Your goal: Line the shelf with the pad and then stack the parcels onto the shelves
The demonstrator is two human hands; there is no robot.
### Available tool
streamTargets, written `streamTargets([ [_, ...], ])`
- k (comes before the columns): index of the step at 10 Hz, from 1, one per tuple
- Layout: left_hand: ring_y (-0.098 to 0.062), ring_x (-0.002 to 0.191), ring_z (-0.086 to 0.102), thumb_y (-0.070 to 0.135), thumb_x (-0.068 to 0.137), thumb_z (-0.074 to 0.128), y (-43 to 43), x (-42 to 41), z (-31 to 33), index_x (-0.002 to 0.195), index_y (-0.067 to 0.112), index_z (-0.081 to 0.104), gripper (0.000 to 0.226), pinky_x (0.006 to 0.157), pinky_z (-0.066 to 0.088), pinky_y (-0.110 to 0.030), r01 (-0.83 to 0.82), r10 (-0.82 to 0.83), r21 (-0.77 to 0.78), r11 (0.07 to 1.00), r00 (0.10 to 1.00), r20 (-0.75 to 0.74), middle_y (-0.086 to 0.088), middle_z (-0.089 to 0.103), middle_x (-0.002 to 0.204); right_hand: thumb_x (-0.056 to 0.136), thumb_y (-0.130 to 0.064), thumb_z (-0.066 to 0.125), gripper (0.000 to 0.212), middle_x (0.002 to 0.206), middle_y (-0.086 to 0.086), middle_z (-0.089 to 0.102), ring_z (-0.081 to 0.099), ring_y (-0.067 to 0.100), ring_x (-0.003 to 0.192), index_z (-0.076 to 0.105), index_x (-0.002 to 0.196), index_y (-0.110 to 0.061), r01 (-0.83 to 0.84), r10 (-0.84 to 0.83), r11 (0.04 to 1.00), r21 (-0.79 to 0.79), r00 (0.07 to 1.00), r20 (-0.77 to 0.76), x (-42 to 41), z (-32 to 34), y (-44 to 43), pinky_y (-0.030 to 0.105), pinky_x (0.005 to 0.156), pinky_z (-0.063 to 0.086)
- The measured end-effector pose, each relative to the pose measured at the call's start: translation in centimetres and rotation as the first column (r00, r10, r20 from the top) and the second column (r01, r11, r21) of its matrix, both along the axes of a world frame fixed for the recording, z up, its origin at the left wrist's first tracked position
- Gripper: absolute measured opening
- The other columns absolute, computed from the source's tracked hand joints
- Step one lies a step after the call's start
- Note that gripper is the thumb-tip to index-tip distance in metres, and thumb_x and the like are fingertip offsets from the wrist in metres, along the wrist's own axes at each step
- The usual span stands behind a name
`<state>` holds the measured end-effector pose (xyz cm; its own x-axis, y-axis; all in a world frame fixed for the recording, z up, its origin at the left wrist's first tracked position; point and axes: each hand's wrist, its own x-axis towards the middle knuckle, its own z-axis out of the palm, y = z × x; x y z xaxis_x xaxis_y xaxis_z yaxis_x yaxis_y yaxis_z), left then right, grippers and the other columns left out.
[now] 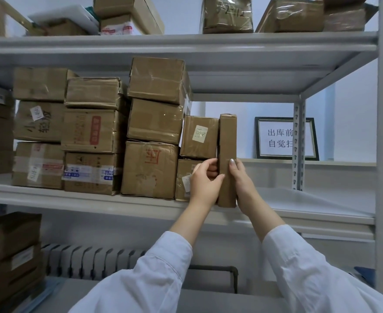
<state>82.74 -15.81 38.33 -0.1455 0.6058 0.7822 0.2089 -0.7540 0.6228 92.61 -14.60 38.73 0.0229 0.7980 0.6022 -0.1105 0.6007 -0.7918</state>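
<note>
A tall, narrow brown parcel (227,141) stands upright at the front of the middle shelf (95,201). My left hand (205,181) grips its left side and my right hand (242,177) grips its right side. It stands just right of two small stacked parcels (198,136), the lower one partly hidden by my left hand. Several taped cardboard parcels (151,168) fill the left half of this shelf in stacks. A thin white pad (317,202) lies on the shelf to the right of the narrow parcel.
The top shelf (186,41) carries more parcels. A grey upright post (299,143) stands at the back right with a framed sign (278,138) behind it. Boxes (10,256) sit at lower left, a white radiator (91,260) under the shelf.
</note>
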Motion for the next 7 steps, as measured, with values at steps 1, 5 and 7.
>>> streamTargets([
  [1,-0.003,0.073,0.054,0.001,0.078,0.069,0.1,-0.1,-0.1,0.112,0.007,0.063,0.035,0.072,0.045,-0.008,0.013,-0.013,-0.014,1.000,1.000,0.022,-0.005,0.059,0.099,0.101,-0.033,0.039,0.042,0.127,0.005,0.054,0.056,0.013,0.103,0.036,0.139,-0.016,0.047,-0.047,0.998,-0.043,0.999,-0.012,0.2,0.2,0.3,0.021,0.075,0.048],
  [5,-0.012,0.076,0.056,0.008,0.084,0.062,-0.6,-1.5,-0.7,0.100,0.010,0.067,0.016,0.077,0.048,-0.026,-0.057,0.060,-0.042,0.998,0.995,0.081,0.000,0.062,0.084,0.095,-0.017,0.053,0.052,0.135,0.009,0.055,0.056,0.024,0.120,0.033,0.143,-0.012,0.031,-0.032,0.999,-0.034,0.999,-0.036,0.2,0.0,-0.3,0.031,0.093,0.049],
  [7,-0.011,0.079,0.056,0.009,0.086,0.059,-1.4,-2.6,-1.0,0.100,0.014,0.066,0.015,0.075,0.048,-0.025,-0.094,0.101,-0.067,0.993,0.991,0.094,0.001,0.062,0.087,0.094,-0.015,0.055,0.065,0.138,0.000,0.042,0.044,0.014,0.124,0.020,0.149,-0.015,0.116,-0.119,0.993,-0.039,0.989,-0.085,-0.2,0.1,-1.9,0.027,0.100,0.036],
])
